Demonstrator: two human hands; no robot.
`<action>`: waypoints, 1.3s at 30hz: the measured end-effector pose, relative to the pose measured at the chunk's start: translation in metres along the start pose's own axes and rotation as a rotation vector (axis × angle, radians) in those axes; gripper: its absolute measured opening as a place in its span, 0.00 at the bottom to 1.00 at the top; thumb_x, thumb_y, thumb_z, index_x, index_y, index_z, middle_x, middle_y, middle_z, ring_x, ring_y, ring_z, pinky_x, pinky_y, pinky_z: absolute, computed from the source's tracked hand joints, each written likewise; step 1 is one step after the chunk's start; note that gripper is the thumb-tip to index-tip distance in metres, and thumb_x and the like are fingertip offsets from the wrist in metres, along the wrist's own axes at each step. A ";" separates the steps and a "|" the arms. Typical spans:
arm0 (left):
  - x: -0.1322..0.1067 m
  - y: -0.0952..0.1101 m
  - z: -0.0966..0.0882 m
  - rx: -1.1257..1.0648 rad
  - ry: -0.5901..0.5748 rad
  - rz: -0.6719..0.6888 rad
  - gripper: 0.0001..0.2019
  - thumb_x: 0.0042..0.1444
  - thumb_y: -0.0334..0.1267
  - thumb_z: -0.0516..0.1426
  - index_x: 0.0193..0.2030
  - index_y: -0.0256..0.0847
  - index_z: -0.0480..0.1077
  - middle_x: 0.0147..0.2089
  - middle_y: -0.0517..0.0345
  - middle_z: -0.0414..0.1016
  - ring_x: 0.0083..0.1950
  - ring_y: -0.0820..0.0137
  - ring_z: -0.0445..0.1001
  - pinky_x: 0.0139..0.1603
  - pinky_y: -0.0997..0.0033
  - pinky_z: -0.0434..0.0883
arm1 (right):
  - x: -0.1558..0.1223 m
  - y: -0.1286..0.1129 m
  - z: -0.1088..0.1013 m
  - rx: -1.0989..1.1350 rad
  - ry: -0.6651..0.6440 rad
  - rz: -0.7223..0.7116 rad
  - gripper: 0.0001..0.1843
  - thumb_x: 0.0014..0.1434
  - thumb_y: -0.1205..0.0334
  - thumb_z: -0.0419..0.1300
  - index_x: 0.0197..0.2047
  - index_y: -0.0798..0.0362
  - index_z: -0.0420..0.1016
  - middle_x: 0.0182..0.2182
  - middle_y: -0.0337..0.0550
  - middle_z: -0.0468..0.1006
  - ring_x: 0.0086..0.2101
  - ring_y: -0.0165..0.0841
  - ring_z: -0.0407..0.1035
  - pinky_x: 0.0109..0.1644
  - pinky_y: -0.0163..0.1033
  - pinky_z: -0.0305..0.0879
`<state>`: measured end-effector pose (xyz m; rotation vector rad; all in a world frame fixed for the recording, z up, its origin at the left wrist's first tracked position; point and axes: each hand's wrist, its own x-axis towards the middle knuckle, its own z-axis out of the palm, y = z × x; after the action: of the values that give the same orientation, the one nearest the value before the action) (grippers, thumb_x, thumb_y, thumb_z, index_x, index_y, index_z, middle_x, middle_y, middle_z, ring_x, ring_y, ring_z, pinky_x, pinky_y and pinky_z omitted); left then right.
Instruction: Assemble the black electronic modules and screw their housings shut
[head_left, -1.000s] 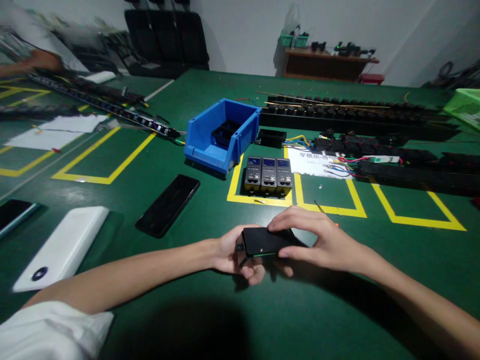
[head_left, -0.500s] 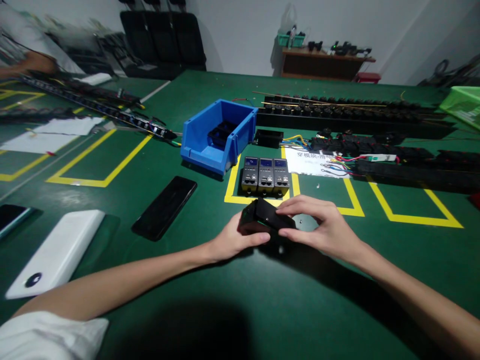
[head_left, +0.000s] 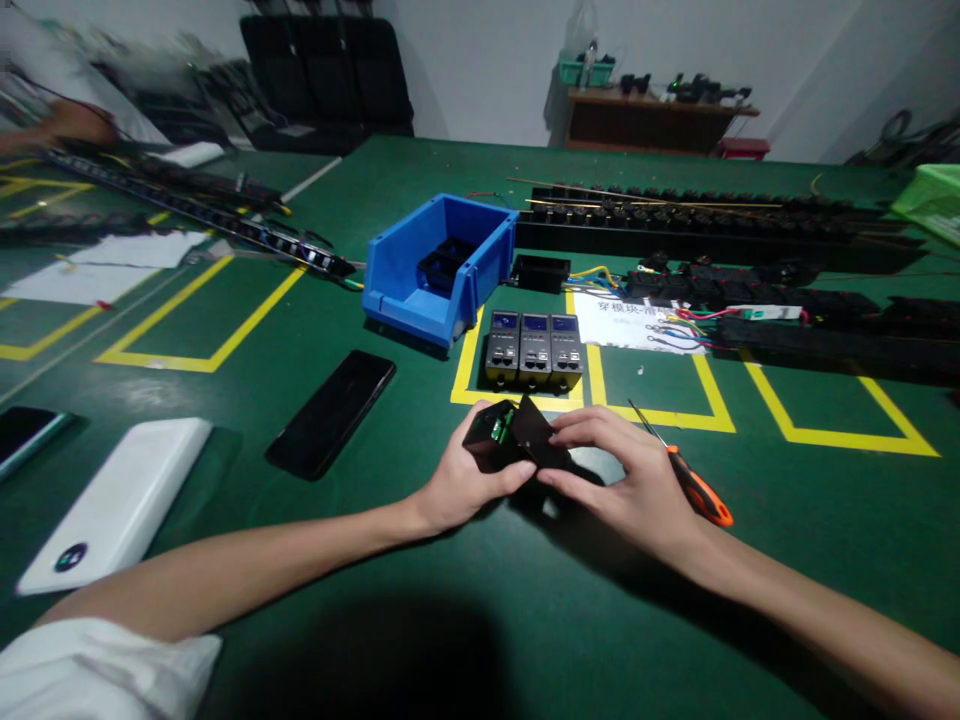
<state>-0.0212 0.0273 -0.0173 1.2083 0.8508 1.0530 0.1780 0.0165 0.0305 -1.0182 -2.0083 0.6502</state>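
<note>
My left hand (head_left: 466,470) is closed around a small black module housing (head_left: 484,428), with a green circuit part showing at its opened end. My right hand (head_left: 626,460) pinches a flat black cover plate (head_left: 534,436), tilted beside the housing; whether the two still touch I cannot tell. Just right of my right hand lies a screwdriver (head_left: 696,486) with an orange and black handle. Beyond my hands, three black modules (head_left: 534,352) with blue labels and sockets stand side by side inside a yellow-taped outline.
A blue bin (head_left: 420,318) with black parts stands beyond, left of centre. A black phone (head_left: 331,414) and a white power bank (head_left: 112,505) lie to the left. Wired black strips (head_left: 795,345) stretch across the right. Another person's arm (head_left: 64,128) is at far left.
The black cover plate has come away from the housing's end and turned, exposing the green part inside. My right hand has shifted slightly, and the screwdriver now shows beside it.
</note>
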 end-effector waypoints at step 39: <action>0.000 0.002 0.001 -0.082 -0.050 -0.073 0.27 0.43 0.39 0.69 0.47 0.40 0.63 0.41 0.57 0.74 0.41 0.67 0.74 0.43 0.69 0.72 | -0.004 0.004 0.000 0.032 -0.065 -0.034 0.15 0.55 0.59 0.67 0.46 0.50 0.75 0.47 0.50 0.73 0.49 0.40 0.70 0.52 0.48 0.68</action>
<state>-0.0212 0.0269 -0.0151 1.1221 0.7996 0.9855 0.1816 0.0152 0.0254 -0.9533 -2.0601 0.7030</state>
